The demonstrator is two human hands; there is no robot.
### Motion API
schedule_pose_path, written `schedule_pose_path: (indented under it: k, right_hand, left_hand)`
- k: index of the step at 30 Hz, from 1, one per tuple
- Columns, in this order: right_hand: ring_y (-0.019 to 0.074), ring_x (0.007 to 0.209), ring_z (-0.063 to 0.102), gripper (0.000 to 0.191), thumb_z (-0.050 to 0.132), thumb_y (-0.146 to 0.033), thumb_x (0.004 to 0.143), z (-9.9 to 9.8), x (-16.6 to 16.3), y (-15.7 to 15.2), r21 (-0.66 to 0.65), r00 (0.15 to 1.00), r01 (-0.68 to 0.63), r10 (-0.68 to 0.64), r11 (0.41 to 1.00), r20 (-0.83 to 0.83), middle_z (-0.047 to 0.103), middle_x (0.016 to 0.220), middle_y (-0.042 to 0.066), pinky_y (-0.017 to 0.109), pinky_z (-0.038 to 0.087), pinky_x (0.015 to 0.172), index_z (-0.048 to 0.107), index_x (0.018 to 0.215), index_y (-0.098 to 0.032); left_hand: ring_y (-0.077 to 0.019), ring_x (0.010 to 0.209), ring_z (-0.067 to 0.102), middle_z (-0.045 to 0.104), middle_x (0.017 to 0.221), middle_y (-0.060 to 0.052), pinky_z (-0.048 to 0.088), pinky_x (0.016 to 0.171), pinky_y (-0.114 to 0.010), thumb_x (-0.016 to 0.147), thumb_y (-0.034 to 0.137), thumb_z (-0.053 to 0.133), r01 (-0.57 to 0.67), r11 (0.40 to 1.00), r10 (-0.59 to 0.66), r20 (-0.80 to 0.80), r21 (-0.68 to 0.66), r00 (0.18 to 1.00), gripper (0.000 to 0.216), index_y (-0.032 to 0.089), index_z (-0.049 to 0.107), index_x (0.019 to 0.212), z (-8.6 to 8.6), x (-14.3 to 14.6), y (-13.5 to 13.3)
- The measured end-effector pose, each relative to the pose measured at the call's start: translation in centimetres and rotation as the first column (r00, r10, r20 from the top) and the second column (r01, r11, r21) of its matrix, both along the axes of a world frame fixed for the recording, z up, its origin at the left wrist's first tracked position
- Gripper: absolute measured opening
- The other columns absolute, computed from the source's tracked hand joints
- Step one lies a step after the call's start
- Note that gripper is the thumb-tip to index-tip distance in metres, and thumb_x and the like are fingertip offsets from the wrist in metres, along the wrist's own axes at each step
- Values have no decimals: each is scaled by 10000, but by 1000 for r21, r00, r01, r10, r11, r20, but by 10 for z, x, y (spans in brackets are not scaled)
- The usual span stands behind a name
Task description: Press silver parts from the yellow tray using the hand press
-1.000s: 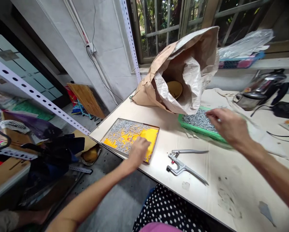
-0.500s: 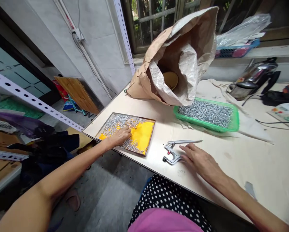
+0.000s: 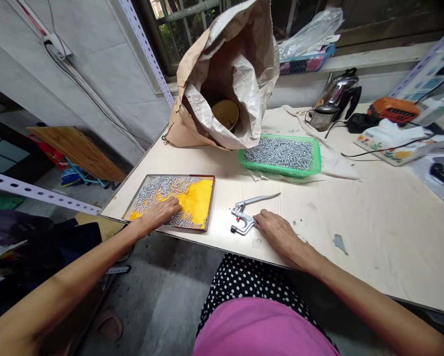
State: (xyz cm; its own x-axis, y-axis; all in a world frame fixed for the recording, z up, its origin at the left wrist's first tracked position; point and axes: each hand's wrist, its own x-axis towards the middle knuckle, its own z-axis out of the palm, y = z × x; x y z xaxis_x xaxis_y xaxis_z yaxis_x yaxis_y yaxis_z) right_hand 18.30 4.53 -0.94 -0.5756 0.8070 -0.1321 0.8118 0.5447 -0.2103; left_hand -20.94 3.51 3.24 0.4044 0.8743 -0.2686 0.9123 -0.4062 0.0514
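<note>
My left hand point(image 3: 161, 211) lies in a shallow brown tray point(image 3: 198, 200) with a yellow floor, at the table's near left corner. Its fingers are curled together on the small silver metal pieces point(image 3: 158, 187) that cover much of the tray; what they pinch is hidden. My right hand point(image 3: 276, 230) rests near the table's front edge. Its fingers are closed over the lower handle of grey metal hand pliers point(image 3: 244, 217). The pliers' upper handle points away to the right.
A green basket point(image 3: 281, 172) full of the same silver pieces stands behind the pliers. A big open brown paper sack point(image 3: 229, 59) leans behind it. A kettle point(image 3: 333, 99), cables and packets lie at the back right of the pale table point(image 3: 355, 212).
My right hand came back from the green basket to the pliers and closed over their handle. My left hand slid left over the pieces in the tray. The view turned right.
</note>
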Motion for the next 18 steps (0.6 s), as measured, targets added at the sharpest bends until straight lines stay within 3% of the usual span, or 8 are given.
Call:
schedule_pose_path:
  k: [4, 6, 9, 13, 15, 18]
  right_hand:
    - [195, 859, 582, 214, 424, -240, 1002, -5, 2, 1, 36, 1000, -22, 22, 999, 0, 624, 967, 84, 304, 357, 686, 612, 941, -159]
    - [194, 823, 568, 195, 435, -216, 995, -7, 4, 1, 79, 998, -54, 56, 995, -13, 626, 936, 77, 315, 337, 690, 608, 922, -162]
    - [188, 780, 543, 211, 412, -146, 987, -11, 7, -4, 188, 991, -117, 127, 975, -37, 621, 899, 66, 328, 307, 712, 599, 893, -167]
    - [188, 747, 514, 250, 380, -53, 961, -10, 13, -11, 308, 980, -173, 196, 936, -45, 610, 861, 59, 341, 263, 698, 594, 895, -163]
    - [187, 728, 499, 258, 376, -35, 951, -9, 14, -12, 327, 976, -189, 214, 926, -44, 605, 849, 56, 345, 249, 687, 593, 896, -163]
    - [187, 720, 491, 265, 371, -40, 953, -6, 16, -10, 323, 973, -209, 229, 923, -25, 605, 843, 53, 345, 246, 692, 593, 883, -168]
  left_hand:
    - [-184, 855, 560, 636, 873, -73, 442, 828, -297, 884, 138, 491, -179, 981, 164, 163, 81, 973, 165, 154, 634, 803, 10, 34, -3]
    - [-167, 824, 597, 670, 894, -63, 468, 795, -278, 868, 177, 528, -334, 941, 295, 354, 52, 887, 138, 158, 664, 875, 15, 67, -7]
    - [-118, 634, 607, 688, 809, -27, 487, 636, -233, 845, 205, 568, -471, 838, 539, 550, -275, 637, 166, 154, 679, 957, 16, 123, -15]
    - [-86, 480, 542, 607, 598, 28, 449, 499, -203, 789, 186, 645, -444, 654, 755, 567, -613, 330, 118, 122, 663, 886, 1, 174, -19]
    - [-78, 471, 525, 578, 553, 40, 435, 476, -192, 759, 193, 696, -423, 579, 812, 539, -697, 223, 111, 116, 650, 824, -11, 184, -18]
    - [-59, 437, 491, 571, 528, 44, 401, 442, -174, 754, 242, 738, -398, 482, 875, 455, -780, 167, 166, 112, 639, 785, -24, 187, -16]
